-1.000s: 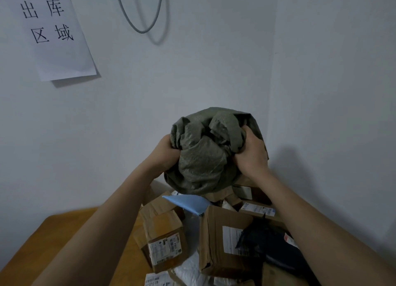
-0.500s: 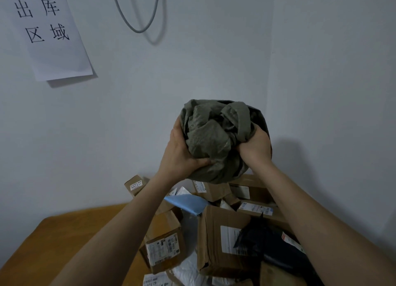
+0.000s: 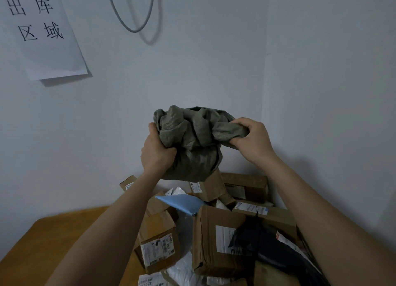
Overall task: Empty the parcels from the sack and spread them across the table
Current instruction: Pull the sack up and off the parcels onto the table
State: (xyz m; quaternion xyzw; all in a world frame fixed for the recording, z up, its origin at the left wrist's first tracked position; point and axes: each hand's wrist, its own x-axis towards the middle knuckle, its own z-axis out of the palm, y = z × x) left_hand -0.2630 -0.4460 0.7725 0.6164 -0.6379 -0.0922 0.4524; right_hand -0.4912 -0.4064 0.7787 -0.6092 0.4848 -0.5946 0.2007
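Bunched grey-green sack (image 3: 190, 144) held up above parcel pile (image 3: 214, 232) at far right corner of wooden table (image 3: 53, 238). Left hand (image 3: 155, 150) gripping sack's left side, right hand (image 3: 249, 138) clenching a fold on its right.

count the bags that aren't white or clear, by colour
green sack: 1
blue mailer bag: 1
black mailer bag: 1
total: 3
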